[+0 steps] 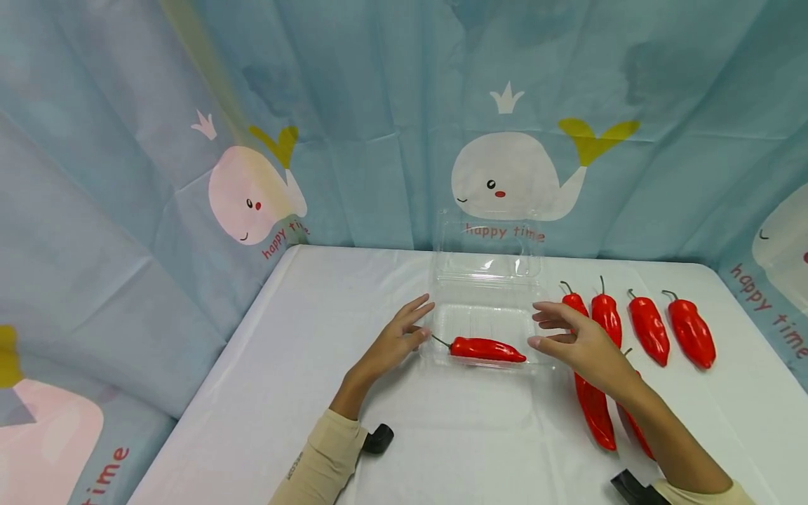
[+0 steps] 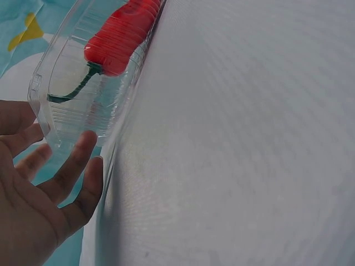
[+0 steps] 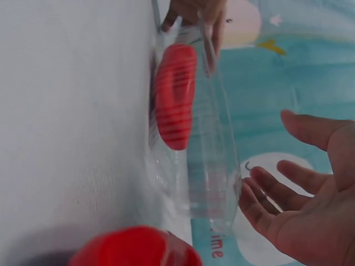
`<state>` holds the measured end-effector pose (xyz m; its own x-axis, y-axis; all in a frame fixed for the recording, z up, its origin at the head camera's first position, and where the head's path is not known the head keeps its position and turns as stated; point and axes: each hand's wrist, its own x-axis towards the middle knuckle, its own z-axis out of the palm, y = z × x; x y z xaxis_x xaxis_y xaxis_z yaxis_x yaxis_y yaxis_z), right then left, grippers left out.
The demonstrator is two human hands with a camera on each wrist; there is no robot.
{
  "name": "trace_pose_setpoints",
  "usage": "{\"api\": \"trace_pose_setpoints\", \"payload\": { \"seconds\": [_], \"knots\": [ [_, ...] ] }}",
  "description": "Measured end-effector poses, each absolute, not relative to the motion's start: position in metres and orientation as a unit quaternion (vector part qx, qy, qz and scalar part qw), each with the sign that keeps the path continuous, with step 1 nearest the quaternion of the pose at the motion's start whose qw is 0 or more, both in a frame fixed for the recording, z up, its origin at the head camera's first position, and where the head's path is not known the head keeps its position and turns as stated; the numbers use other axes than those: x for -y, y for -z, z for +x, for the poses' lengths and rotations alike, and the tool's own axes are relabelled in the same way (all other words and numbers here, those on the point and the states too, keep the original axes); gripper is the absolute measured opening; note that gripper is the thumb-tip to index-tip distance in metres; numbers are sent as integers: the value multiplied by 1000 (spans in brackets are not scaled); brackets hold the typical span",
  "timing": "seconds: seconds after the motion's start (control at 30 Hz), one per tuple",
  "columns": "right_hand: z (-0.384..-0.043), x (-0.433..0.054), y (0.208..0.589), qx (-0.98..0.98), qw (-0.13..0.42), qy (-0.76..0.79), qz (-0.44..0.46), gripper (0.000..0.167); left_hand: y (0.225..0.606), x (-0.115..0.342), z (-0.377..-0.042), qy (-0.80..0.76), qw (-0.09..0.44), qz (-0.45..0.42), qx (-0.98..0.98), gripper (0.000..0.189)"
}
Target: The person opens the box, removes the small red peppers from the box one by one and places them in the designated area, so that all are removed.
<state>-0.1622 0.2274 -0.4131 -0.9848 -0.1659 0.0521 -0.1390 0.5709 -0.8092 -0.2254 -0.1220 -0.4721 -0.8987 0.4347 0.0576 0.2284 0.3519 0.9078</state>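
A clear plastic clamshell box (image 1: pixel 482 317) stands on the white table with its lid (image 1: pixel 486 263) raised at the back. One red chili pepper (image 1: pixel 486 348) lies crosswise inside, along the front wall, its green stem (image 2: pixel 80 88) pointing left. At the box's left end is my left hand (image 1: pixel 398 339), fingers spread and loosely bent; the fingertips are at the wall, though contact is hard to tell. My right hand (image 1: pixel 590 348) is by the right end, thumb apart from the fingers and nothing between them; in the right wrist view its fingertips (image 3: pixel 249 202) appear at the box edge.
Right of the box lie several more red peppers, among them one at the far right (image 1: pixel 692 330) and one under the right forearm (image 1: pixel 593 414). A blue curtain (image 1: pixel 372 140) with printed whales hangs behind the table (image 1: pixel 265 393).
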Motion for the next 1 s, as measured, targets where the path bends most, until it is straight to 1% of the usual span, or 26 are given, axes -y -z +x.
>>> {"api": "trace_pose_setpoints", "payload": {
  "seconds": [0.3, 0.6, 1.0],
  "knots": [
    [-171, -213, 419, -866, 39, 483, -124, 72, 471, 121, -225, -533, 96, 210, -814, 58],
    [-182, -200, 428, -865, 63, 479, -135, 72, 473, 122, -226, -534, 95, 210, -814, 58],
    [-195, -186, 432, -866, 116, 469, -130, 71, 474, 122, -226, -532, 96, 206, -816, 58]
  ]
}}
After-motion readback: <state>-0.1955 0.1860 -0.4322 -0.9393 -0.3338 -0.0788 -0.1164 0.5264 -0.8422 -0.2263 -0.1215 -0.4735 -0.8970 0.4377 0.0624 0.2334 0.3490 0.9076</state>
